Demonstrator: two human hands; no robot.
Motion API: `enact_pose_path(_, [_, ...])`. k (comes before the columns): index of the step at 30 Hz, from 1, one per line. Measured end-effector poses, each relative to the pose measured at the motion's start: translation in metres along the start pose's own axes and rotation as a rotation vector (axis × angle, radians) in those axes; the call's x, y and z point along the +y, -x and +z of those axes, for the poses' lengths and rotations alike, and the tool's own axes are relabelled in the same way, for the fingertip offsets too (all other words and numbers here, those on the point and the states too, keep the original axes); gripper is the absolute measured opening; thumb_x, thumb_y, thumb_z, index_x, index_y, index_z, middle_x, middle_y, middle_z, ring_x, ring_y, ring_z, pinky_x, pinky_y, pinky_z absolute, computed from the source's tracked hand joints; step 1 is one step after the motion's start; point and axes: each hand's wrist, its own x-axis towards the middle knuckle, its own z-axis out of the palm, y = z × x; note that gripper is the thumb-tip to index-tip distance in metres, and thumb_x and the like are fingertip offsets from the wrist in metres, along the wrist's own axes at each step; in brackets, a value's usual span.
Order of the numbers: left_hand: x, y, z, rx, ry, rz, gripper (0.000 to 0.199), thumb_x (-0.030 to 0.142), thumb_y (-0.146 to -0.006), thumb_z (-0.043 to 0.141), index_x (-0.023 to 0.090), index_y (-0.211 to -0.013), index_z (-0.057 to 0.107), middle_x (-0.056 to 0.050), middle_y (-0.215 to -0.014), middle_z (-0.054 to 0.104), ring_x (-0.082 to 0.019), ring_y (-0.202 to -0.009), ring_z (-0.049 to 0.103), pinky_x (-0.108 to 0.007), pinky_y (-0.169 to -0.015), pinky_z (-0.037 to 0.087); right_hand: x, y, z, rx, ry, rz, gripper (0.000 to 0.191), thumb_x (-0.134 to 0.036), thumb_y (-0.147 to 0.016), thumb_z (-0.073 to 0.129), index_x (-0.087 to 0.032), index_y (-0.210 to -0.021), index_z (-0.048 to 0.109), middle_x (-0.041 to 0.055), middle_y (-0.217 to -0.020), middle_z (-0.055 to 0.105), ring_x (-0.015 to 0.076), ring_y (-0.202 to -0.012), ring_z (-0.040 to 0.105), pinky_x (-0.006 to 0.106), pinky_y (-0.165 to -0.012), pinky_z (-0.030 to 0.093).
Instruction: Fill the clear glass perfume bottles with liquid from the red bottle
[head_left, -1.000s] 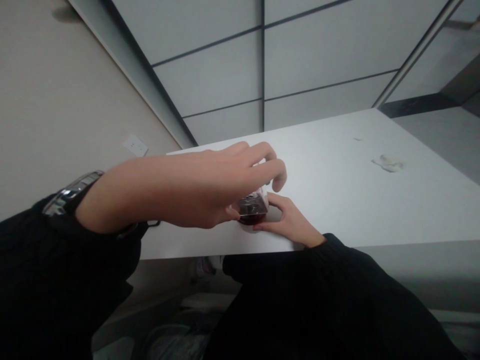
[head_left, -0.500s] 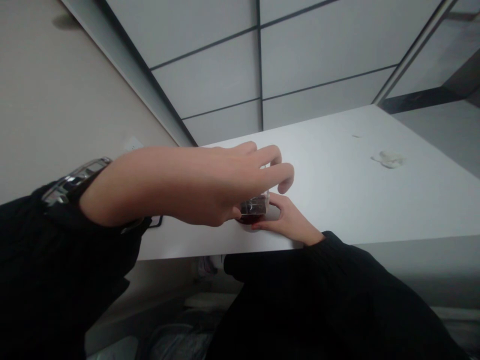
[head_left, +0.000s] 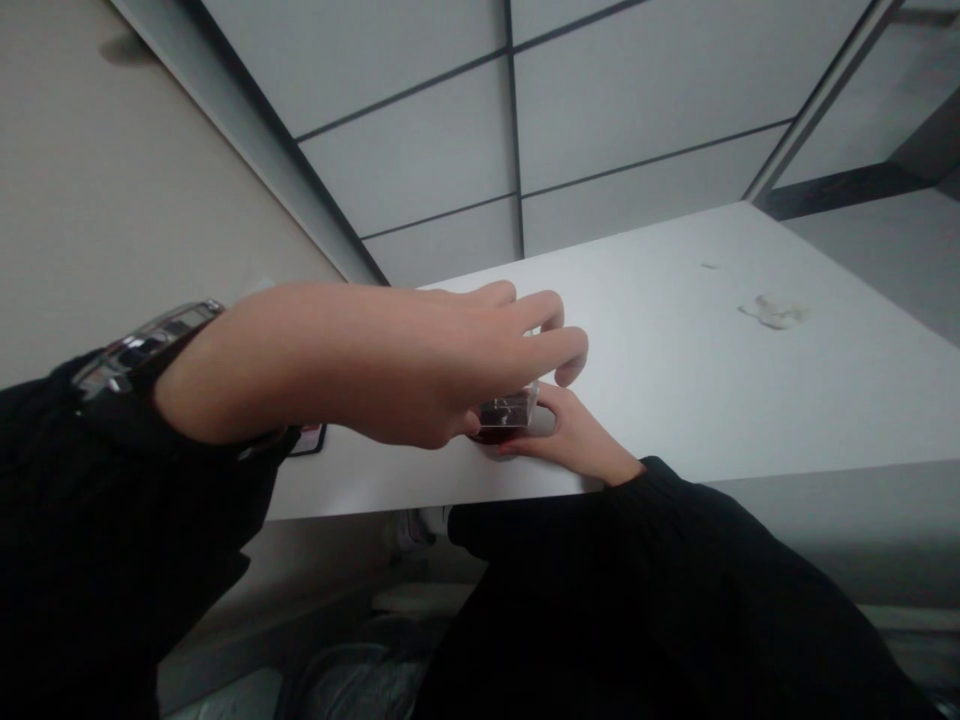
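clear plastic cup [head_left: 508,410] with dark red contents stood on the white counter [head_left: 675,400], close to its near edge and about midway along the visible stretch of that edge. it sat between the two hands. the left hand [head_left: 420,370] reached across from the left side of the view and arched over the cup, its fingers [head_left: 559,345] curled and slightly apart, with their tips just past the far side. the hand hid part of the cup, so i could not tell whether those fingers touched it. the right hand [head_left: 574,440] was the nearer to the cup's base, its thumb [head_left: 547,400] and forefinger [head_left: 525,448] spread around the lower side and touching it. the cup's shape looked squat, and no clear long axis showed. a metal watch [head_left: 146,345] sat on the left wrist, and black sleeves [head_left: 112,520] covered both forearms. a dark, phone-like object [head_left: 309,438] showed just below the left forearm, and a whitish smear [head_left: 772,312] lay well to the right on the counter.
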Motion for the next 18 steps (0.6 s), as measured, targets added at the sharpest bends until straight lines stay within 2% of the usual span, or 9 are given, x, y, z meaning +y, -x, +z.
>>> enact_pose_path(5, [0.022,-0.002,-0.010,-0.112,-0.086,0.012,0.032,0.028,-0.086,0.070,0.024,-0.117,0.062,-0.004,-0.123,0.061,-0.026,-0.116,0.063,-0.043,-0.106,0.052,0.000,-0.001,0.000,-0.012,-0.003,-0.021,0.039,-0.040,-0.072,0.088,-0.022,-0.105,0.077,0.0065,-0.107,0.079,0.0321,-0.105,0.072,0.049,-0.096,0.056])
enact_pose_path(8, [0.029,-0.003,-0.014,-0.109,-0.084,0.027,0.034,0.025,-0.084,0.071,0.026,-0.116,0.063,-0.003,-0.124,0.062,-0.025,-0.115,0.063,-0.041,-0.106,0.052,-0.001,-0.002,0.000,-0.014,-0.005,-0.026,0.042,-0.040,-0.072,0.088,-0.021,-0.107,0.077,0.0076,-0.108,0.080,0.0334,-0.107,0.072,0.051,-0.097,0.056])
enact_pose_path(14, [0.014,0.009,-0.009,-0.005,0.046,0.037,0.036,0.038,-0.084,0.074,0.028,-0.116,0.063,-0.004,-0.138,0.059,-0.027,-0.115,0.065,-0.038,-0.098,0.056,-0.001,-0.001,0.000,-0.005,-0.050,-0.070,0.059,-0.034,-0.074,0.089,-0.021,-0.130,0.074,0.0091,-0.126,0.078,0.0334,-0.120,0.071,0.052,-0.109,0.052])
enact_pose_path(18, [0.001,0.025,-0.001,0.081,0.091,-0.039,0.047,0.048,-0.086,0.074,0.031,-0.127,0.061,-0.005,-0.145,0.055,-0.026,-0.112,0.067,-0.040,-0.098,0.057,0.004,-0.001,0.001,-0.006,-0.047,-0.092,0.077,-0.033,-0.073,0.091,-0.026,-0.145,0.065,0.0092,-0.145,0.070,0.0340,-0.140,0.061,0.054,-0.122,0.042])
